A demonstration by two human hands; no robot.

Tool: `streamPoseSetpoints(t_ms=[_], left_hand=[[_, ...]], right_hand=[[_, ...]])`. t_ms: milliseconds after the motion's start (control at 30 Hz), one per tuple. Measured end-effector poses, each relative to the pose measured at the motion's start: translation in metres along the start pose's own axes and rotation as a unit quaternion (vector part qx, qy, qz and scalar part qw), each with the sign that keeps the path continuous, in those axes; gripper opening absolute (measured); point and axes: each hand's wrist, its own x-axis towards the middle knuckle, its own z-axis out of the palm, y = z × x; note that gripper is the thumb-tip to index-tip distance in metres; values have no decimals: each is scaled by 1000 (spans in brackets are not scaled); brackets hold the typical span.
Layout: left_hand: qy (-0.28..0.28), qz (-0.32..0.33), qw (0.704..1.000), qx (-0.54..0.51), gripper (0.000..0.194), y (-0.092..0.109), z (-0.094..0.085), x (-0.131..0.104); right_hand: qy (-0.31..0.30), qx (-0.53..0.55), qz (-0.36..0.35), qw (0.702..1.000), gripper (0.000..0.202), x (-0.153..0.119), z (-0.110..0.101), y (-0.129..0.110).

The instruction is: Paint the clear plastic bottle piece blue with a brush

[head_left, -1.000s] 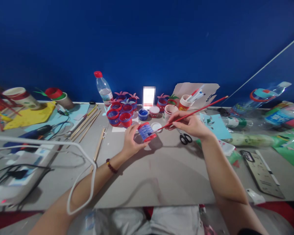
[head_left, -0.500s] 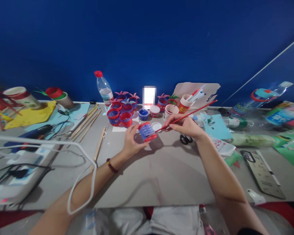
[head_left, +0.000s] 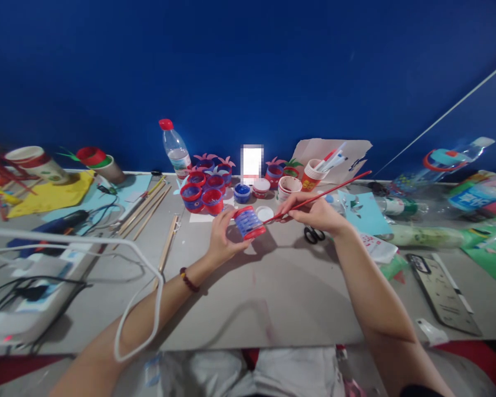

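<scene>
My left hand (head_left: 223, 241) grips a small paper cup (head_left: 248, 222) by its two ends, tilted on its side. Its wall is painted blue with red bands at the ends. In my right hand (head_left: 308, 211) is a thin red paintbrush (head_left: 333, 190), held like a pen, its tip at the cup's right side. Whether the bristles touch the paint I cannot tell. Just beyond stand an open pot of blue paint (head_left: 242, 192) and a white-lidded paint jar (head_left: 260, 188), with a round white lid (head_left: 265, 214) lying near the brush. Several red and blue painted cups (head_left: 192, 198) stand behind my left hand.
Black-handled scissors (head_left: 314, 235) lie below my right wrist. A white cable (head_left: 159, 286) loops over my left forearm from a power strip (head_left: 37, 298). Wooden sticks (head_left: 165, 245), a water bottle (head_left: 176, 149), a stained white cup (head_left: 290, 188) and a phone (head_left: 442, 295) are around.
My right hand and the brush have shifted slightly, with the brush tip a little lower and further right along the cup. The left hand and cup stay almost still.
</scene>
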Motion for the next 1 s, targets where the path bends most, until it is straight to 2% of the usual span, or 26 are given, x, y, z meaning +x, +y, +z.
streamPoseSetpoints(t_ms=[267, 433, 833, 1000], left_hand=[[9, 20, 1000, -14, 76, 1, 0, 0], [5, 11, 1000, -12, 77, 0, 0, 0], [8, 13, 1000, -16, 75, -1, 0, 0], [15, 15, 1000, -16, 75, 0, -1, 1]], right_hand=[[-4, 5, 0, 1000, 6, -2, -3, -2], [-8, 9, 4, 1000, 4, -1, -6, -2], [16, 37, 11, 999, 4, -3, -14, -1], [50, 48, 14, 998, 9, -4, -23, -2]])
